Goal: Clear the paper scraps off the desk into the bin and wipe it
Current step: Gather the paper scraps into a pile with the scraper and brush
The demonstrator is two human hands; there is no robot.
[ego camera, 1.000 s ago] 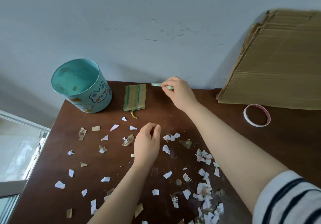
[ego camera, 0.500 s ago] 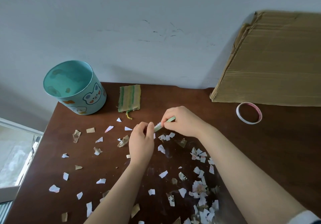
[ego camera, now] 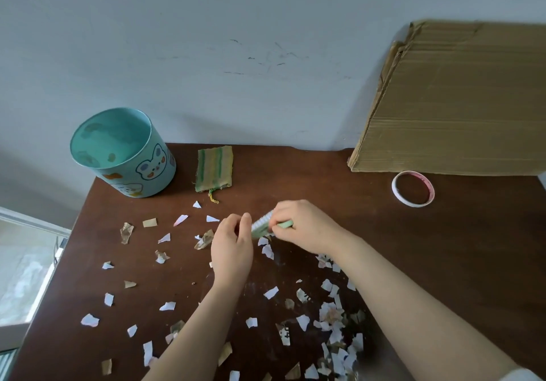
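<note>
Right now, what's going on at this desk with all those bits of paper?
A person is tidying up a desk. Their right hand grips a small green brush, and the left hand is curled at its bristle end; whether it grips the brush is unclear. Paper scraps lie scattered across the desk. The teal bin stands at the back left, with a striped cloth lying beside it.
</note>
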